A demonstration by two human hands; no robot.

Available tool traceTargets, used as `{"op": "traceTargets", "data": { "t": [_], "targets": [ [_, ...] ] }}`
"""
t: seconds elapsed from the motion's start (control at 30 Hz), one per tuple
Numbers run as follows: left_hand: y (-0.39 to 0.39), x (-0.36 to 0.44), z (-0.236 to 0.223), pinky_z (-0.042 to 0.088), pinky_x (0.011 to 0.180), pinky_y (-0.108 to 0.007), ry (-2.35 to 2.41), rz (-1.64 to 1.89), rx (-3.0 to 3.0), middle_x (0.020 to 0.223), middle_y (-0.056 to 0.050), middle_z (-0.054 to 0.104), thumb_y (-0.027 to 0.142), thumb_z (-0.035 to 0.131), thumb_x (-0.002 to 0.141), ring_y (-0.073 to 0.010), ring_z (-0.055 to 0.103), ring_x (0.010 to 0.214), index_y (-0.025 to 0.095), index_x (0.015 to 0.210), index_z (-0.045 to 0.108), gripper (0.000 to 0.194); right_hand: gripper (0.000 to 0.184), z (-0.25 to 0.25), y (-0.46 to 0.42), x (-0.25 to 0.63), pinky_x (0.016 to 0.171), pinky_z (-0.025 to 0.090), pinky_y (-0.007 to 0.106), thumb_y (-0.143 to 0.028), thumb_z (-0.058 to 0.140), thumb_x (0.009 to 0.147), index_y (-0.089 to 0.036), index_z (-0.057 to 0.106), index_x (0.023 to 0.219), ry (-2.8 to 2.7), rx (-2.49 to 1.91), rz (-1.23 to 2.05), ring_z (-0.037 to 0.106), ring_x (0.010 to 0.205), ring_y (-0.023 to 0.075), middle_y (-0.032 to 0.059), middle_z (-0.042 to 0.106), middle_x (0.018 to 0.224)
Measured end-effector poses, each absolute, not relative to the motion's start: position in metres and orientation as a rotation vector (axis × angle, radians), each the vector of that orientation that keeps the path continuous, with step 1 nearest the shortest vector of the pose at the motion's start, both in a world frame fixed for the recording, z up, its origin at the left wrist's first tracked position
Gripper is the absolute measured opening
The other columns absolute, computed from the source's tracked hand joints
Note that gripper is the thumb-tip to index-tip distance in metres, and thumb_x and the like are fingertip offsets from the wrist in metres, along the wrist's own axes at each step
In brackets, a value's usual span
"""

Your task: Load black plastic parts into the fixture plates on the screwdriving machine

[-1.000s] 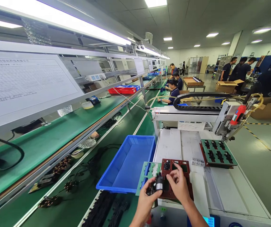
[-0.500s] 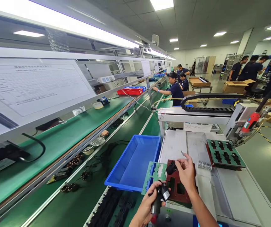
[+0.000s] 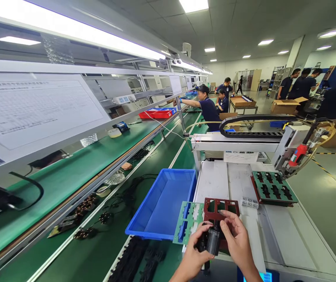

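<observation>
My left hand (image 3: 195,252) and my right hand (image 3: 237,239) are both closed round small black cylindrical parts (image 3: 213,239), held together just above the near end of a dark red fixture plate (image 3: 221,205). That plate has several open cut-outs and lies on the white machine bed (image 3: 232,184). A green fixture plate (image 3: 189,220) sits to its left, overlapping the edge of the blue bin (image 3: 163,203).
A second fixture (image 3: 274,189), filled with black parts, sits under the red screwdriver head (image 3: 298,152) of the gantry machine. Black parts lie on the green conveyor (image 3: 109,219) at left. Several other people work farther down the line.
My right hand lifted a black part out of the red plate's far slot and brought it down to the part in my left hand. The far slots now show empty.
</observation>
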State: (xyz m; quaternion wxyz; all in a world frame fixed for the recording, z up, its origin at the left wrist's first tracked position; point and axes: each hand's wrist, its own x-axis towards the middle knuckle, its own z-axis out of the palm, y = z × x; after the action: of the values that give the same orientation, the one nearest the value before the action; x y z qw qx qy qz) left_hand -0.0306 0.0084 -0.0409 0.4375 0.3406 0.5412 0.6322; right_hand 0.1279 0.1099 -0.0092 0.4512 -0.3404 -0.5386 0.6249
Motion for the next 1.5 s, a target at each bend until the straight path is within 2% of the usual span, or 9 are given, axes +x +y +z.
{"op": "traceTargets", "data": {
  "t": [0.07, 0.17, 0.23, 0.37, 0.57, 0.87, 1.17, 1.4, 1.5],
  "targets": [
    [0.012, -0.032, -0.028, 0.038, 0.123, -0.053, 1.504, 1.541, 0.978, 0.139, -0.011, 0.066, 0.024, 0.093, 0.058, -0.0408, 0.047, 0.145, 0.029, 0.116, 0.080, 0.059, 0.035, -0.006, 0.105, 0.137, 0.091, 0.053, 0.034, -0.057, 0.068, 0.098, -0.021, 0.072, 0.101, -1.410, -0.864, 1.467, 0.065, 0.106, 0.0270, 0.0105, 0.069, 0.113],
    [0.015, -0.032, -0.021, 0.037, 0.122, -0.054, 1.629, 1.510, 0.984, 0.143, -0.011, 0.060, 0.017, 0.084, 0.062, -0.0392, 0.048, 0.144, 0.030, 0.118, 0.078, 0.057, 0.041, -0.004, 0.096, 0.144, 0.074, 0.050, 0.028, -0.059, 0.066, 0.098, -0.019, 0.072, 0.088, -1.459, -0.854, 1.623, 0.060, 0.081, 0.0207, 0.0044, 0.066, 0.085],
    [0.016, -0.031, -0.025, 0.040, 0.120, -0.052, 1.624, 1.545, 0.998, 0.143, -0.010, 0.059, 0.015, 0.082, 0.064, -0.0376, 0.050, 0.142, 0.030, 0.120, 0.077, 0.058, 0.044, -0.006, 0.090, 0.144, 0.069, 0.047, 0.027, -0.062, 0.068, 0.096, -0.018, 0.073, 0.088, -1.452, -0.885, 1.693, 0.057, 0.075, 0.0191, 0.0033, 0.066, 0.079],
    [0.016, -0.024, -0.034, 0.043, 0.118, -0.047, 1.607, 1.616, 1.032, 0.143, -0.009, 0.058, 0.022, 0.086, 0.070, -0.0363, 0.052, 0.141, 0.030, 0.119, 0.076, 0.051, 0.044, -0.010, 0.079, 0.141, 0.072, 0.049, 0.028, -0.062, 0.069, 0.095, -0.018, 0.077, 0.088, -1.472, -0.907, 1.668, 0.061, 0.078, 0.0212, 0.0054, 0.071, 0.082],
    [0.016, -0.017, -0.032, 0.049, 0.113, -0.043, 1.541, 1.714, 1.050, 0.141, -0.009, 0.059, 0.033, 0.090, 0.073, -0.0354, 0.054, 0.138, 0.031, 0.118, 0.076, 0.048, 0.036, -0.008, 0.071, 0.141, 0.071, 0.050, 0.027, -0.054, 0.066, 0.100, -0.021, 0.078, 0.089, -1.662, -0.879, 1.498, 0.063, 0.076, 0.0206, 0.0039, 0.072, 0.082],
    [0.017, -0.019, -0.032, 0.049, 0.111, -0.042, 1.514, 1.715, 1.076, 0.140, -0.009, 0.057, 0.033, 0.090, 0.074, -0.0340, 0.056, 0.133, 0.030, 0.117, 0.076, 0.046, 0.024, -0.008, 0.070, 0.141, 0.069, 0.049, 0.022, -0.040, 0.063, 0.104, -0.024, 0.075, 0.091, -1.763, -0.802, 1.265, 0.065, 0.074, 0.0155, -0.0002, 0.071, 0.082],
    [0.018, -0.018, -0.025, 0.054, 0.103, -0.038, 1.500, 1.718, 1.046, 0.138, -0.009, 0.056, 0.032, 0.091, 0.074, -0.0324, 0.059, 0.127, 0.031, 0.115, 0.076, 0.043, 0.019, -0.002, 0.072, 0.137, 0.065, 0.050, 0.021, -0.033, 0.063, 0.104, -0.024, 0.071, 0.090, -1.800, -0.760, 1.118, 0.064, 0.070, 0.0140, -0.0016, 0.070, 0.080],
    [0.016, -0.018, -0.028, 0.052, 0.108, -0.041, 1.511, 1.760, 1.083, 0.137, -0.009, 0.061, 0.036, 0.091, 0.074, -0.0336, 0.059, 0.131, 0.030, 0.117, 0.077, 0.045, 0.010, 0.006, 0.069, 0.133, 0.061, 0.052, 0.022, -0.021, 0.063, 0.104, -0.024, 0.069, 0.096, -1.864, -0.664, 0.828, 0.065, 0.066, 0.0133, -0.0007, 0.069, 0.081],
    [0.015, -0.016, -0.032, 0.051, 0.110, -0.041, 1.503, 1.786, 1.081, 0.136, -0.009, 0.063, 0.036, 0.090, 0.076, -0.0324, 0.059, 0.131, 0.031, 0.117, 0.077, 0.044, 0.008, 0.011, 0.066, 0.133, 0.066, 0.056, 0.024, -0.014, 0.064, 0.102, -0.022, 0.068, 0.100, -1.899, -0.594, 0.635, 0.069, 0.071, 0.0157, 0.0023, 0.071, 0.083]
  ]
}}
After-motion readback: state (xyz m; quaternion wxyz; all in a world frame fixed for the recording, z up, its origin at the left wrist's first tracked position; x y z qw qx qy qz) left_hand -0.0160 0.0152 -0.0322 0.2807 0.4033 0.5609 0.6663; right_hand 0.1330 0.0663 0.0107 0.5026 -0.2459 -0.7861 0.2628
